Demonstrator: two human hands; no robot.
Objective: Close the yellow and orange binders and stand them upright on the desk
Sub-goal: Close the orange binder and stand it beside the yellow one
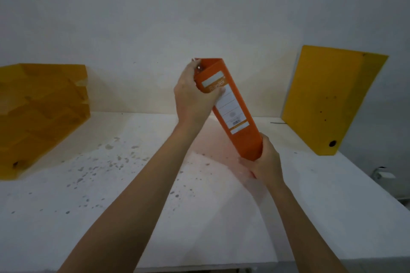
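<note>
A white, speckled bench [111, 195] meets a pale wall. At 9 o'clock sit amber trays [42, 115]. At centre the left hand [193, 99] and right hand [266, 162] grip the closed orange binder [235, 115], fingers wrapped round it, held above the bench, long axis tilted, top toward 11 o'clock. At 3 o'clock the yellow binder [328, 99] stands upright.

White speckled desk [111, 217]: yellow binder [328, 99] upright at R, amber trays [42, 113] at L.

I hold the closed orange binder [230, 108] tilted above the white desk [111, 206], left hand [193, 95] gripping its top, right hand [265, 162] its bottom; the yellow binder [328, 102] stands far right.
</note>
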